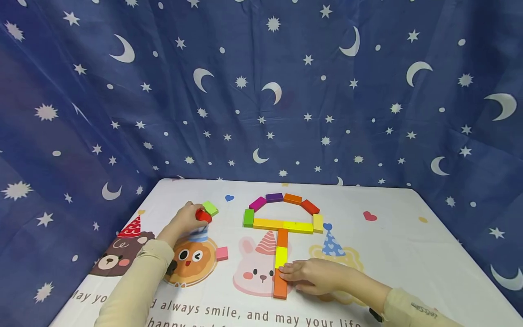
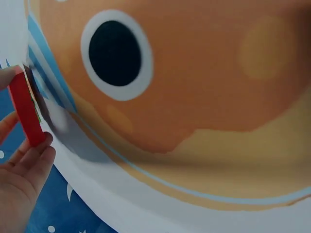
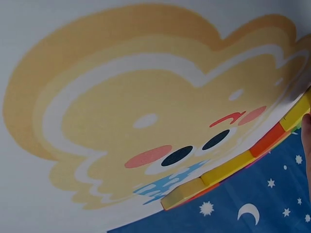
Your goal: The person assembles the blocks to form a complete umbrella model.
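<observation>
In the head view my left hand [image 1: 185,220] pinches a red block [image 1: 203,215] beside a loose light green block [image 1: 210,208]. The left wrist view shows that red block [image 2: 25,108] between thumb and fingertips. My right hand [image 1: 327,275] rests by the umbrella-like figure of blocks, its extended fingers touching the stem where a yellow block [image 1: 281,257] meets the lower orange block [image 1: 280,288]. Another orange block [image 1: 282,237] tops that stem. Above it lie two yellowish blocks [image 1: 298,227] in a row, under an arch of several coloured blocks [image 1: 274,197].
A pink block [image 1: 222,253] lies alone between the left hand and the stem. The white tablecloth [image 1: 392,254] carries printed cartoon animals and lettering. Behind the table hangs a blue curtain [image 1: 286,113] with moons and stars.
</observation>
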A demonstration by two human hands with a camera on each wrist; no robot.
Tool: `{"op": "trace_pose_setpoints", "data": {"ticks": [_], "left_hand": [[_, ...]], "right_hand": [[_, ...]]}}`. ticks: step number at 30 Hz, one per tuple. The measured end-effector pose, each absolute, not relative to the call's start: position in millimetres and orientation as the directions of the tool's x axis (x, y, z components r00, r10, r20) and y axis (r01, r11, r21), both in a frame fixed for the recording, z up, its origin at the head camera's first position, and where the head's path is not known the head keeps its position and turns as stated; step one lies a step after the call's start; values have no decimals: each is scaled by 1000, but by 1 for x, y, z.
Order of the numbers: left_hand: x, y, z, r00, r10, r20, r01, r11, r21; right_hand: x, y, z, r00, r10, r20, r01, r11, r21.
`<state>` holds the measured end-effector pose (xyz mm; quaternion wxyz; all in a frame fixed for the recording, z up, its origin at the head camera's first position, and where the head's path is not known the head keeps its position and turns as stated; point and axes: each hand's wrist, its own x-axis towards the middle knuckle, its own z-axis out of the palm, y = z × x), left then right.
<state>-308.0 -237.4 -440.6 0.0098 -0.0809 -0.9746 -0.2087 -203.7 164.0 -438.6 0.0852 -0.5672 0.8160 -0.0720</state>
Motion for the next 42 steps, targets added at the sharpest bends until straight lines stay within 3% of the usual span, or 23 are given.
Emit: {"op": "trace_pose_setpoints", "data": {"ticks": [11,24,34,42], "left_hand": [[-297,-239,-445,-992,125,37,128,886,446],[-289,-239,-440,-969,227,96,246,885,396],[-279,-229,-434,-958,263,117,288,899,331],[-276,-221,-441,-953,275,130,297,933,202]], "right_hand": [[-204,163,-438,-389,-918,-81,-876,396,-277],[-205,163,-437,-406,-910,-85,-866,412,-282],[-203,161,-440,-408,-909,-84,-858,413,-306],[-202,161,-439,-426,-900,-95,-845,433,-314]]}}
